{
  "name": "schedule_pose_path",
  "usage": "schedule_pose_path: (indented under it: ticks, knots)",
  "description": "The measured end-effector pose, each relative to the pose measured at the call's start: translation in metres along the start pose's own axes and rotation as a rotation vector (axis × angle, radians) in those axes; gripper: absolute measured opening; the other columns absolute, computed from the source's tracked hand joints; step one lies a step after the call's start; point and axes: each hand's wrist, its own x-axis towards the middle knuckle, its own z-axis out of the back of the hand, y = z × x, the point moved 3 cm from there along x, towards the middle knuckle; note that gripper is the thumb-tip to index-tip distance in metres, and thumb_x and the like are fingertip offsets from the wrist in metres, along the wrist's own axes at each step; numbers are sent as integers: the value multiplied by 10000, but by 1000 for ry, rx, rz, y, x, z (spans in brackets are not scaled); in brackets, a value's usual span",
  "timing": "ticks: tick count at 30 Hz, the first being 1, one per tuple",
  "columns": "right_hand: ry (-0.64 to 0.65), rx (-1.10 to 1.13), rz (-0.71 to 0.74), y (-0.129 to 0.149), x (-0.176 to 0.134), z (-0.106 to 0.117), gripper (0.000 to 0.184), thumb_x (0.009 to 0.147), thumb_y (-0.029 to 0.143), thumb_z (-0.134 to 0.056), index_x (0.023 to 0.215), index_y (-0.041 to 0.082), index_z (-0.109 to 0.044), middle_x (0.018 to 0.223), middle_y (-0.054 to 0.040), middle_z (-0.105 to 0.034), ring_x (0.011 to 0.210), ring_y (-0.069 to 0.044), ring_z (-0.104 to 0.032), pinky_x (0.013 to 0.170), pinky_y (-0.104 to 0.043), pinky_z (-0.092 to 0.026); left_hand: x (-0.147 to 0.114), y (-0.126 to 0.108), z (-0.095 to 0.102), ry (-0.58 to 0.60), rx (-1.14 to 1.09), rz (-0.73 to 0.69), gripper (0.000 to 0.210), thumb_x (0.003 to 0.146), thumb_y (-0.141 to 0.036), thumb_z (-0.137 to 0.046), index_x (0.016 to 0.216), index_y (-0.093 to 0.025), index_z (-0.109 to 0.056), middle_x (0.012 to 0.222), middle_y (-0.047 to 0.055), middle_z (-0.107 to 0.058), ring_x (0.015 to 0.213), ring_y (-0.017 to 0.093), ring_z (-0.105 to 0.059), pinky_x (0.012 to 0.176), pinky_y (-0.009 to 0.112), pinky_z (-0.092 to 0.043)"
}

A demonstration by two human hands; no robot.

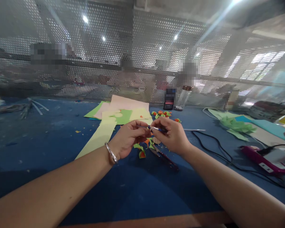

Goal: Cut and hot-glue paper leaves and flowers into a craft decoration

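My left hand [127, 139], with a silver bracelet at its wrist, pinches something thin and small at its fingertips, too small to make out. Close against it, my right hand [169, 134] is closed on a slim pen-like tool [160, 129], dark blue with a shiny tip end. The two hands' fingertips almost meet above the blue table. Beneath them lie green and orange paper pieces [142, 154], partly hidden by my hands. A dark-handled pair of scissors or knife [168, 161] rests just below my right hand.
Coloured paper sheets [129, 103] and a pale yellow strip [95, 141] lie behind and left. Small paper flowers [165, 114], a phone [169, 98] and a glass bottle [183, 98] stand farther back. A magenta power strip [263, 161] and black cable [213, 153] lie right.
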Motion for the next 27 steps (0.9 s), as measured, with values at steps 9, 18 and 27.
schedule_pose_path:
  ticks: [9, 18, 27]
  knots:
    - [43, 72, -68, -4, 0, -1, 79, 860, 200, -594, 930, 186, -627, 775, -5, -616, 660, -127, -531, 592, -253, -392, 3, -1, 1, -11, 111, -16, 291, 720, -178, -812, 877, -187, -568, 743, -17, -637, 652, 102, -595, 633, 227, -432]
    - [290, -199, -212, -22, 3, -4, 78, 850, 251, -613, 869, 186, -652, 681, 14, -618, 583, -123, -511, 553, -252, -339, 8, -21, 31, 262, 822, -28, 203, 670, -132, -768, 845, -183, -679, 651, 10, -681, 499, 121, -556, 474, 216, -331]
    - [490, -386, -205, -25, -3, -10, 71, 823, 173, -620, 776, 200, -666, 694, -14, -660, 592, -144, -542, 538, -264, -284, -2, -21, 18, 356, 1181, -367, 183, 676, -114, -697, 794, -232, -774, 686, 10, -693, 579, 152, -575, 527, 227, -335]
